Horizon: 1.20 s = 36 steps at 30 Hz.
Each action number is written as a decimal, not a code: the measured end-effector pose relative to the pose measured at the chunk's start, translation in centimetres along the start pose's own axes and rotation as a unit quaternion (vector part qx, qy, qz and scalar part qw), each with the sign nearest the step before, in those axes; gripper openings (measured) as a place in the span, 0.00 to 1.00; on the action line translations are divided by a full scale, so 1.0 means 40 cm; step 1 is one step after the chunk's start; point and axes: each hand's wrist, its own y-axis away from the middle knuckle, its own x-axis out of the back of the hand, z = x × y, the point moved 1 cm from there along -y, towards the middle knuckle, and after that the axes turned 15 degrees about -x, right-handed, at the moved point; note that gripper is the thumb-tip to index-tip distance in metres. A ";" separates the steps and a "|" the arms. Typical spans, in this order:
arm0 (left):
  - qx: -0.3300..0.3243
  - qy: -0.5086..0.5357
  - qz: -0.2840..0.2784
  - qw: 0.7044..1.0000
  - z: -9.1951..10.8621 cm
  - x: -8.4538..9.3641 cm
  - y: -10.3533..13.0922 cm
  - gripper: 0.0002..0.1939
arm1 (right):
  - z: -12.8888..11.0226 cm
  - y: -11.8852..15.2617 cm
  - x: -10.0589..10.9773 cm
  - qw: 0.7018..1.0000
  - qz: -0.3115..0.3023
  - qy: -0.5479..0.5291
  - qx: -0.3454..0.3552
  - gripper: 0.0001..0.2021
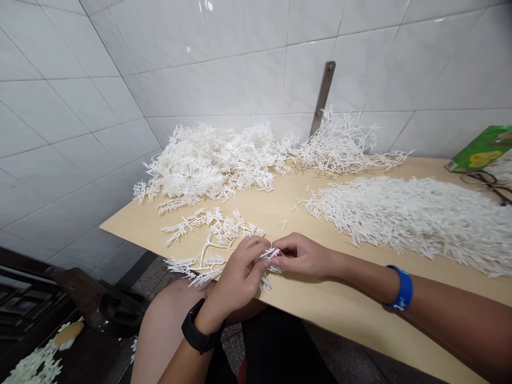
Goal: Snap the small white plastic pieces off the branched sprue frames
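Observation:
A branched white plastic sprig (206,250) lies at the table's front edge, its twigs spreading left and running under my fingers. My left hand (246,266), with a black band at its wrist, is closed around the sprig's right end. Beside it, my right hand (302,255) pinches the tip of the same sprig, thumb against fingers. The two hands nearly touch. What exactly sits between the right fingertips is partly hidden. A few tiny loose white bits (284,224) lie just beyond my hands.
A big heap of white sprigs (216,160) stands at the back left, with barer white stems (340,141) beside it. To the right spreads a pile of small white pieces (416,213). Eyeglasses (486,181) and a green box (478,149) are at far right. Tiled walls (256,80) border the table.

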 end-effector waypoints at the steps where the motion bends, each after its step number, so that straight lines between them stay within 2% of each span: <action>1: -0.001 0.002 -0.004 1.000 0.001 0.001 0.000 0.08 | 0.000 0.000 0.000 1.000 -0.008 -0.001 -0.003 0.17; 13: -0.007 0.022 -0.046 0.999 0.004 0.004 -0.002 0.09 | 0.008 -0.001 0.011 0.998 -0.061 0.009 -0.025 0.06; 17: -0.004 0.039 -0.052 0.998 0.004 0.008 -0.001 0.09 | 0.009 -0.004 0.008 0.996 -0.077 -0.015 -0.031 0.08; 22: -0.003 0.072 -0.053 0.996 -0.001 0.026 0.005 0.10 | 0.000 0.003 0.023 0.995 -0.088 -0.052 -0.006 0.16; 23: 0.002 0.080 -0.042 0.996 -0.003 0.029 0.007 0.10 | -0.001 0.005 0.029 0.998 -0.061 -0.033 0.004 0.17; 25: 0.028 0.084 -0.001 0.996 -0.009 0.034 0.009 0.12 | -0.002 0.007 0.042 0.996 0.049 0.063 0.028 0.16; 27: 0.062 0.077 0.042 0.994 -0.015 0.032 0.011 0.14 | 0.001 0.005 0.053 0.960 0.190 0.197 0.057 0.16; 29: 0.088 0.065 0.074 0.991 -0.021 0.024 0.013 0.14 | 0.010 0.000 0.060 0.907 0.287 0.301 0.061 0.16; 30: 0.097 0.060 0.085 0.990 -0.023 0.020 0.013 0.13 | 0.016 -0.003 0.063 0.887 0.311 0.337 0.050 0.17; 32: 0.109 0.054 0.101 0.987 -0.027 0.011 0.015 0.13 | 0.026 -0.009 0.065 0.866 0.329 0.376 0.017 0.20; 34: 0.118 0.050 0.104 0.986 -0.031 0.004 0.016 0.12 | 0.028 -0.009 0.061 0.864 0.329 0.381 -0.001 0.22; 36: 0.118 0.046 0.101 0.987 -0.032 0.000 0.016 0.12 | 0.021 -0.003 0.049 0.876 0.326 0.355 0.008 0.23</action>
